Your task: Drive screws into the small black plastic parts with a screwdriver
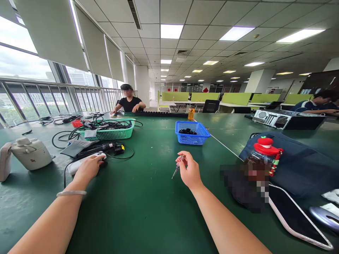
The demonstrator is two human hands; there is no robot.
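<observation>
My right hand (189, 171) is closed around a small screwdriver (175, 171), its metal tip pointing down and to the left above the green table (148, 211). On the left, my left hand (88, 169) rests on a white device (76, 165) that has a black cable; its fingers bend over the far end, and whether they grip it is unclear. Beyond my right hand stands a blue basket (192, 141) with small black parts (187, 131) inside. A green basket (113, 133) heaped with black cables sits farther back on the left.
A beige bottle (31, 154) stands at the left. To the right are a dark bag (299, 162), a red-capped bottle (261, 158), a phone (296, 215) and a metal computer case (288, 120). One person (128, 100) sits across the table.
</observation>
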